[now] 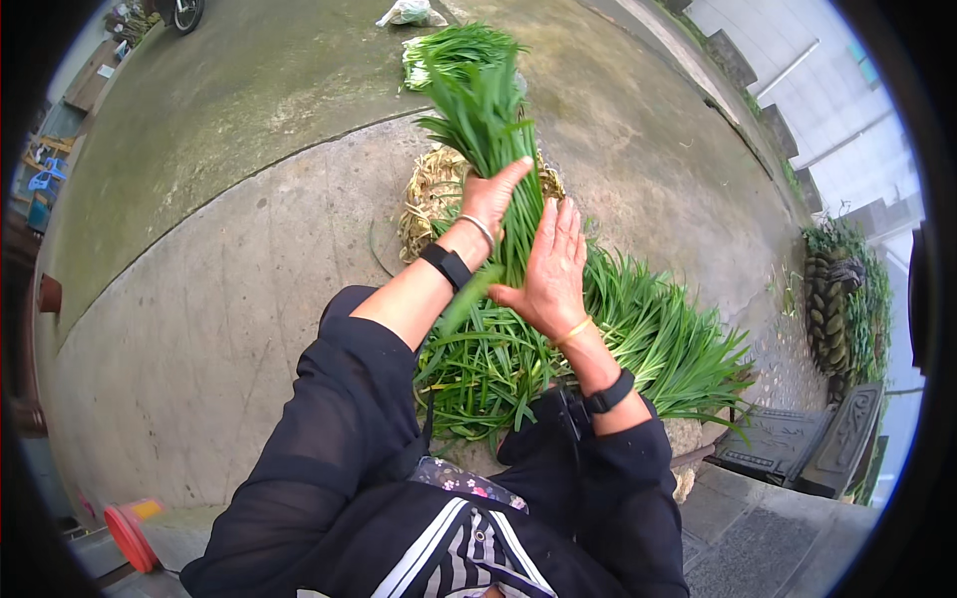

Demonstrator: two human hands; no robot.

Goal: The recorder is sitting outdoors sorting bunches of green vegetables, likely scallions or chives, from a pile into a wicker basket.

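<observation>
My left hand (488, 195) is wrapped round a bunch of garlic greens (481, 120), whose long flat leaves point away from me and look slightly blurred. Beside the bunch's lower part my right hand (556, 264) is open, fingers stretched out and thumb apart; I cannot tell whether its palm touches the leaves. Below both hands a large loose heap of the same greens (488, 369) lies in front of my legs and spreads to the right (663, 339). Farther off, a neat pile of greens (459, 52) with white stem ends rests on the ground.
Dry straw-coloured strands (432, 194) lie beyond my left wrist. A pale plastic bag (411, 12) sits at the far edge of the concrete yard (229, 259). At right are carved dark stone slabs (788, 439) and a plant-covered post (832, 309). A red round container (132, 536) stands lower left.
</observation>
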